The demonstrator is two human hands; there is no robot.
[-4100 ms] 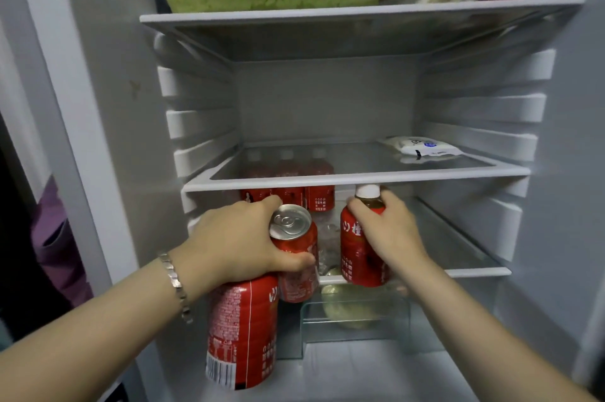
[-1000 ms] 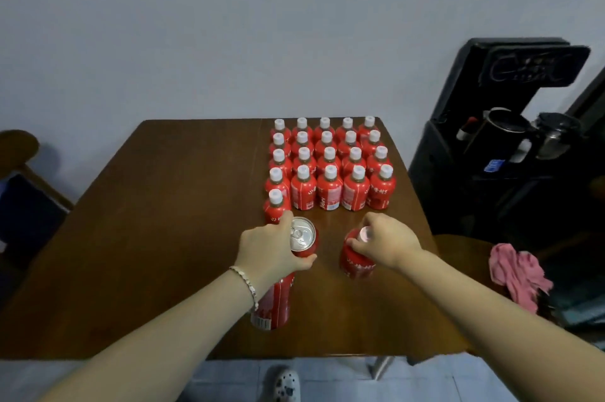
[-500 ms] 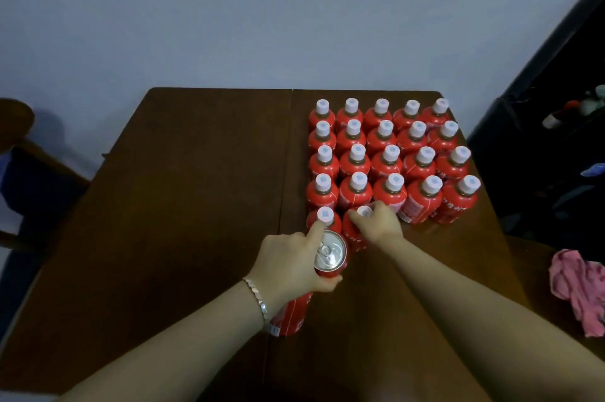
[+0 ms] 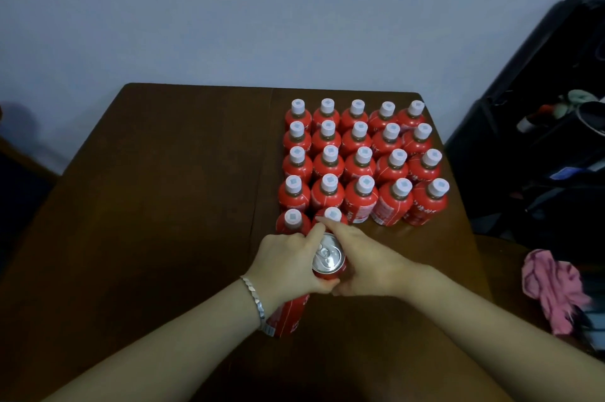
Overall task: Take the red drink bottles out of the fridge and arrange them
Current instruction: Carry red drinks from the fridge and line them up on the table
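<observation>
Your left hand (image 4: pixel 288 262) grips a red can (image 4: pixel 327 259), a second can (image 4: pixel 289 316) under its wrist. Your right hand (image 4: pixel 370 265), index finger straight, touches the near row's second bottle (image 4: pixel 333 214). Beyond, red bottles (image 4: pixel 361 165) stand in rows toward the table's (image 4: pixel 163 188) far right corner

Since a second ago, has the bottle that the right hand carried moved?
Yes. The carried bottle went leftward and farther from the person, and now stands right beside the lone front bottle.
</observation>
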